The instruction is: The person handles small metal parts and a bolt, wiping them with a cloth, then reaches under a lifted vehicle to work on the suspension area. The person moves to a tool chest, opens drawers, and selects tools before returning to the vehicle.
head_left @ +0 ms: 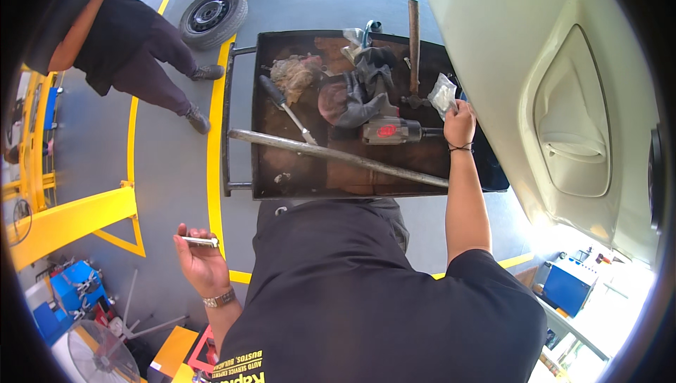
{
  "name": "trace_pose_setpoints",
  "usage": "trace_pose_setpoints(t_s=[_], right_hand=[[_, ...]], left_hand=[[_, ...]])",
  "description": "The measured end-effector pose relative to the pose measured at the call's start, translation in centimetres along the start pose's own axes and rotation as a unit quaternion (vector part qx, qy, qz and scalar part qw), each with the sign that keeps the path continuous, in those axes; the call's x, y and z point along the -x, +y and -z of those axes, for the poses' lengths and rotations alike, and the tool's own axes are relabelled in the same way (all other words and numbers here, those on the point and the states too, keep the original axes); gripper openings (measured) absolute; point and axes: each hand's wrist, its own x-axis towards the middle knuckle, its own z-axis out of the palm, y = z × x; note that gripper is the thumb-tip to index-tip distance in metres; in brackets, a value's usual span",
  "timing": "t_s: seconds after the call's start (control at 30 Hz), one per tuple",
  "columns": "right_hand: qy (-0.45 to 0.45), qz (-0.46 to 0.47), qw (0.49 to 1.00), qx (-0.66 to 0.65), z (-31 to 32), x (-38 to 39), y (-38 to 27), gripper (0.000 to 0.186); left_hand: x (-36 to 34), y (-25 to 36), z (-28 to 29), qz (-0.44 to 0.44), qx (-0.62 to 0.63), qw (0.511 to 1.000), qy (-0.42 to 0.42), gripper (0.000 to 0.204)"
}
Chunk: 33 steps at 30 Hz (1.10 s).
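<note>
My left hand (200,263) is raised at the left, its fingers closed on a slim whitish object (201,241) whose kind I cannot make out. Over the right end of a dark metal tray cart (282,184), my right hand (460,127) grips a small clear plastic bag (442,94) with whitish contents that I cannot identify. Just left of that hand lies an impact wrench (391,131). A hammer (413,52) with a wooden handle lies beyond it. Dark work gloves (359,91) are heaped mid-tray. A long metal bar (331,153) crosses the near side.
A dark-handled tool (287,108) and a crumpled rag (296,77) lie in the tray's left part. A pale car body panel (493,66) rises close on the right. At the far left a person (134,52) stands near a tyre (213,17). A yellow steel arm (77,221) juts in below.
</note>
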Motion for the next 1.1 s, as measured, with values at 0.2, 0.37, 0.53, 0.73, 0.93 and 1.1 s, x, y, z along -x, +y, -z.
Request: trace_pose_setpoints(t_s=[0.2,0.37,0.53,0.73,0.93,1.1], right_hand=[[-0.078,0.094,0.99,0.072,-1.7,-0.1,3.9,0.034],[0.037,0.07,0.986,0.146,-3.9,-1.9,1.0,0.038],[-0.095,0.141,0.97,0.172,-4.4,-4.4,0.8,0.041],[-0.313,0.174,0.93,0.084,-4.3,-3.8,2.5,0.053],[-0.339,0.176,0.917,0.117,-4.7,-3.5,1.4,0.048],[-0.351,0.158,0.922,-0.047,-3.8,-5.7,3.8,0.039]], left_hand=[[-0.3,-0.6,-0.4,0.057,-0.047,0.997,0.004,0.03],[-1.1,-0.3,-1.1,0.07,-0.073,0.994,-0.029,0.028],[-0.8,-0.5,-1.3,0.075,-0.095,0.992,-0.033,0.028],[-0.2,-0.9,-0.4,0.089,-0.095,0.991,-0.012,0.029],[0.3,-1.4,0.3,0.086,-0.124,0.988,-0.003,0.031],[0.3,-1.3,1.0,0.071,-0.128,0.989,0.006,0.032]])
